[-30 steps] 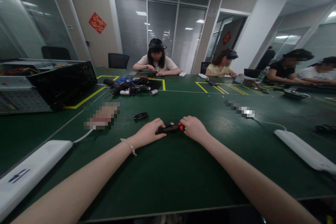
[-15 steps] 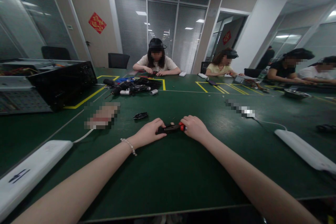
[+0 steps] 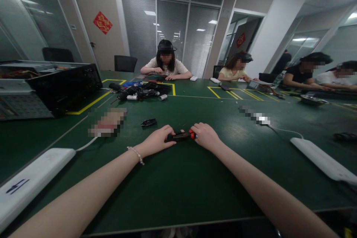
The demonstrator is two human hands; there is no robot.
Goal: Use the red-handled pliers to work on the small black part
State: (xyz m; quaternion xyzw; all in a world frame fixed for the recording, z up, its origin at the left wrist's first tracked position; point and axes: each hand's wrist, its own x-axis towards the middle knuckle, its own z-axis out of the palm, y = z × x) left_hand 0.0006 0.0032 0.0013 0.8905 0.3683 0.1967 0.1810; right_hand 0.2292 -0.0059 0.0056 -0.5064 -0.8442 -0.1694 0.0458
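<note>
My right hand (image 3: 205,136) is closed around the red handles of a pair of pliers (image 3: 184,135), whose dark jaws point left. Between the thumb and fingers of my left hand (image 3: 161,138) is a small black part (image 3: 169,138), which meets the tips of the jaws. Much of this part is hidden by the fingers, and its kind cannot be made out. A tiny pale piece (image 3: 182,131) shows just behind the jaws. Beyond my left hand, a black plastic piece (image 3: 148,122) lies on the green table (image 3: 178,186).
White power banks (image 3: 41,167) (image 3: 320,158) lie left and right, cabled to blurred devices. An opened computer case (image 3: 67,89) stands at the left. Farther back is a pile of black tools and parts (image 3: 139,91). Several people sit across the table, and a metal bowl (image 3: 314,99) is at the right.
Both hands keep their grip on the pliers and the black part, almost unmoved. The view has shifted slightly. Across the table, a person's hand has lifted a little.
</note>
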